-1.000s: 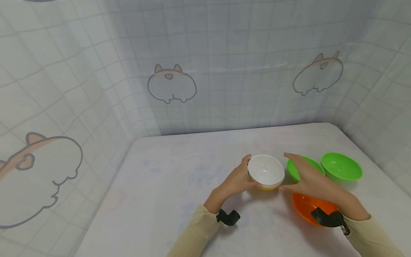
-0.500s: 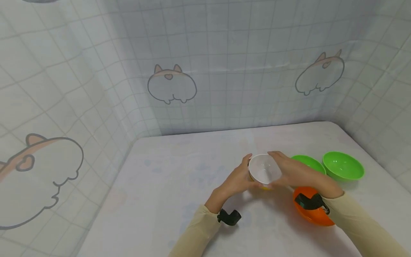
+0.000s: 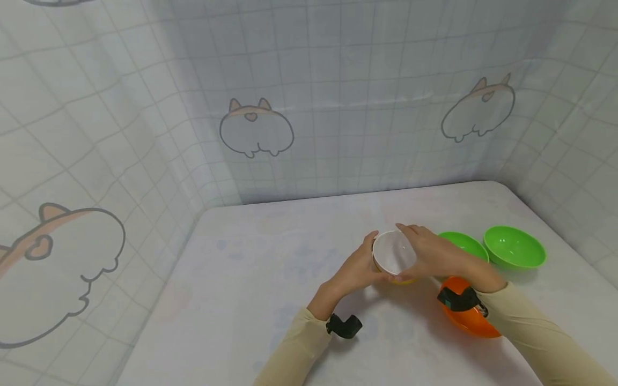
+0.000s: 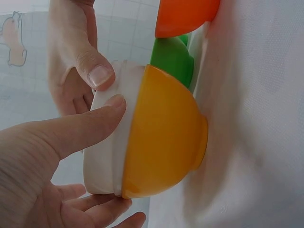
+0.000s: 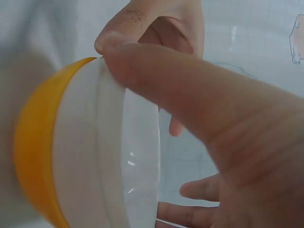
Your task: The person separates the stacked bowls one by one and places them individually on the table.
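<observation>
A white bowl [image 3: 392, 253] sits nested in the top of a yellow bowl [image 4: 164, 137]. In both wrist views a seam runs round the white part above the yellow rim. My left hand [image 3: 358, 269] holds the white bowl from the left, thumb on the near side and fingers round the far side. From the right, my right hand [image 3: 434, 256] grips the same bowl, its thumb [image 5: 147, 71] along the white rim and its fingers beyond. The two thumbs meet at the near side. In the head view, the right hand covers part of the white bowl.
Right of the hands stand an orange bowl [image 3: 475, 324], partly behind the right wrist, and two green bowls, one nearer [image 3: 465, 242] and one farther right [image 3: 514, 247]. A pale cloth covers the table [image 3: 251, 279]. Grid-patterned curtains [image 3: 328, 134] enclose its back and sides.
My right hand has moved left from beside the green bowl and closed onto the white bowl. My left hand has kept its hold on the left side.
</observation>
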Demonstrator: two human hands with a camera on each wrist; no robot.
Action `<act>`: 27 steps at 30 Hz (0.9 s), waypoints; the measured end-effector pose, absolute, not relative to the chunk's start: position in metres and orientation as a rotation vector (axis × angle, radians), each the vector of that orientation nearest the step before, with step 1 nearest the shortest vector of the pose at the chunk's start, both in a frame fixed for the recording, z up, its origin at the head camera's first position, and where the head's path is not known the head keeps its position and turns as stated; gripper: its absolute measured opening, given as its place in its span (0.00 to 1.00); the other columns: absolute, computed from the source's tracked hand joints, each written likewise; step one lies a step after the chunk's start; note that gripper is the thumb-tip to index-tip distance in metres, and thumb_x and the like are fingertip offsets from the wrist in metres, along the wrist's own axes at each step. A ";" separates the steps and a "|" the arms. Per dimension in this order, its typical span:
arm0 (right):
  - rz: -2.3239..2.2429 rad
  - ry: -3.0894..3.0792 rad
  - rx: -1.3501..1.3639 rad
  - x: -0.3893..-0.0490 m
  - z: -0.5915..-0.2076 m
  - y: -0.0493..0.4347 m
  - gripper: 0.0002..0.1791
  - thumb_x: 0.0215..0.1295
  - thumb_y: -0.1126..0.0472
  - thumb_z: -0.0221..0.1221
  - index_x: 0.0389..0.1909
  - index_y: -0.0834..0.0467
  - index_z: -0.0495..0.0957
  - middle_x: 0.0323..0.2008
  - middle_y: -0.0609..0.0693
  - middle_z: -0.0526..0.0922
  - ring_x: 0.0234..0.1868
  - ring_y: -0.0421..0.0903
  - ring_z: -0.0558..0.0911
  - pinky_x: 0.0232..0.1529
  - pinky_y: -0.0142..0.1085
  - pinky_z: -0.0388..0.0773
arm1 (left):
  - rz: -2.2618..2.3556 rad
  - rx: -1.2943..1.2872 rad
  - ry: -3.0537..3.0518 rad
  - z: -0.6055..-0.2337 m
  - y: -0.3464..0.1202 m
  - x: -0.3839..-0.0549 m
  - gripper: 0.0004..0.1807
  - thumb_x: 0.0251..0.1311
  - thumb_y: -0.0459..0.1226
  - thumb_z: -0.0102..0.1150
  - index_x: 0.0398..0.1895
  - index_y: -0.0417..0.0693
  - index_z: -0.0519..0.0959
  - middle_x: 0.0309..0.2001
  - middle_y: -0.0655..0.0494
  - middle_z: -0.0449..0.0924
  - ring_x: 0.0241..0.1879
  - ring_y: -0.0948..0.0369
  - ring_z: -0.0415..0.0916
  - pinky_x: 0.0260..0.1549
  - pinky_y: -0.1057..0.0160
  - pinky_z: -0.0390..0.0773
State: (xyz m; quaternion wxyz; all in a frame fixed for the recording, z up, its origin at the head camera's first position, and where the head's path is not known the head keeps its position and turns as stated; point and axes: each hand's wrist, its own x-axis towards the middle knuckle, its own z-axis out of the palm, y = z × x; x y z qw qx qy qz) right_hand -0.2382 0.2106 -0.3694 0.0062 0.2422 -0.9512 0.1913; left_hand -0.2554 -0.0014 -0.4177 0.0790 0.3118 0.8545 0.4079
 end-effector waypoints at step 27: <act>0.699 -2.905 0.720 -0.229 -0.351 0.220 0.59 0.40 0.41 0.75 0.68 0.68 0.59 0.57 0.67 0.70 0.53 0.60 0.71 0.43 0.52 0.76 | 1.234 0.944 2.541 -0.419 -0.004 -0.258 0.58 0.50 0.45 0.74 0.75 0.40 0.44 0.68 0.47 0.63 0.65 0.57 0.64 0.60 0.58 0.66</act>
